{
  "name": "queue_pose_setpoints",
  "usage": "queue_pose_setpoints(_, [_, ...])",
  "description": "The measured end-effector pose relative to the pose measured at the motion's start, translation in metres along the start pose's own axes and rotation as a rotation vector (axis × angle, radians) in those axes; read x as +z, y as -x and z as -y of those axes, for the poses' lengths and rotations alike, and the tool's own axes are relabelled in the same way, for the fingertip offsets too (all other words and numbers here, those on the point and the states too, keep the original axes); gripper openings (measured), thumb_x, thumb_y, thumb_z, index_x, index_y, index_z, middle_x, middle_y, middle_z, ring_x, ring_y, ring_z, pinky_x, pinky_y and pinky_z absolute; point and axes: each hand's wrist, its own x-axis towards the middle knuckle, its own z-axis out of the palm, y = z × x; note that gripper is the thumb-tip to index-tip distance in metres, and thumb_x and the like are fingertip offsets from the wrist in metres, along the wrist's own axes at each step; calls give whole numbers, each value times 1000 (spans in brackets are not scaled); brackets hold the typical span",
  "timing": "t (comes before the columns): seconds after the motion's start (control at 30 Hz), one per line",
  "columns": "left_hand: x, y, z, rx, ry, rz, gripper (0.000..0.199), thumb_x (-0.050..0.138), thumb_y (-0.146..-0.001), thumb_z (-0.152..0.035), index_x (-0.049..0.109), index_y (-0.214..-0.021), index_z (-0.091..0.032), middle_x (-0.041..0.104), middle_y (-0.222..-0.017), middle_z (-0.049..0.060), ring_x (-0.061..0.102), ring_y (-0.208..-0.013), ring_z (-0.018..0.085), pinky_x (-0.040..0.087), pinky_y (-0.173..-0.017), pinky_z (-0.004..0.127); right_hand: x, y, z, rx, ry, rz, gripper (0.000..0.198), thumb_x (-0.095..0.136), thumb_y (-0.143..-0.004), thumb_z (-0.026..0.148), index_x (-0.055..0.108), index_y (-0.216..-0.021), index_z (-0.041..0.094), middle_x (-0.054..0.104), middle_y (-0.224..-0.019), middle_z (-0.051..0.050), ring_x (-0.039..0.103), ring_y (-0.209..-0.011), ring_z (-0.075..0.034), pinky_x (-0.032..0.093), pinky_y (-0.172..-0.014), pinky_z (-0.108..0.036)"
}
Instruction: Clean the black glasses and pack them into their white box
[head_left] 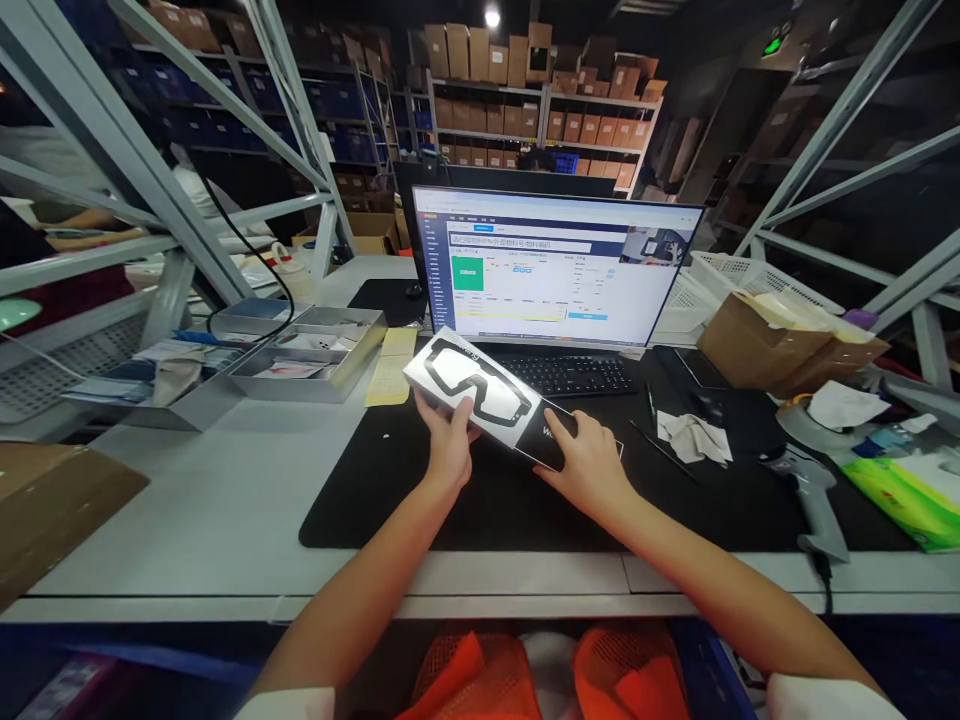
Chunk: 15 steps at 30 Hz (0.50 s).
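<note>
A white and black box (480, 385) with a picture of dark glasses on its top is held tilted above the black desk mat (375, 490). My left hand (450, 440) grips its white left end from below, thumb on the near side. At the black right end, my right hand (589, 460) is closed round the box, its fingers on top. The undersides of the box and some fingertips are hidden. Right behind the box are a black keyboard (581, 376) and a lit monitor (551, 270).
Grey trays with papers (300, 370) and a yellow pad (391, 368) lie to the left. On the right are a crumpled tissue (694, 440), a pen (664, 452), a barcode scanner (814, 500), a green packet (907, 500) and a cardboard box (780, 350). Metal frames flank the desk.
</note>
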Motion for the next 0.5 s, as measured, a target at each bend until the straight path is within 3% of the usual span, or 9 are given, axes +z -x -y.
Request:
queue_pose_setpoints(0.13, [3, 7, 13, -73, 15, -28, 106, 79, -89, -38, 2, -158, -54, 55, -147, 4, 66, -110, 20, 63, -78, 31, 4, -6, 5, 10, -60, -20, 91, 87, -76, 53, 52, -152, 18, 58, -134, -25, 57, -117, -42, 48, -95, -56])
queue_pose_setpoints(0.27, [4, 5, 20, -154, 43, -80, 99, 77, -90, -35, 9, -160, -50, 60, -139, 5, 67, -98, 18, 62, -75, 30, 3, 0, -5, 10, -321, -50, 88, 70, -89, 61, 40, -158, 14, 52, -148, -24, 48, -137, -41, 39, -112, -61])
queue_pose_setpoints(0.37, [2, -4, 13, -193, 84, -118, 78, 71, -94, -37, 25, -156, -46, 61, -133, 5, 67, -94, 19, 62, -73, 32, 4, 20, -23, 164, -570, -164, 77, 47, -101, 63, 32, -161, 17, 37, -163, -20, 33, -152, -35, 27, -123, -61])
queue_pose_setpoints(0.5, [6, -2, 9, -228, 161, -70, 58, 69, -95, -43, 42, -146, -42, 63, -128, 5, 68, -97, 21, 63, -75, 37, 18, 46, -21, 372, -925, -254, 80, 29, -105, 64, 7, -168, 20, 15, -173, -16, 20, -159, -30, 24, -127, -56])
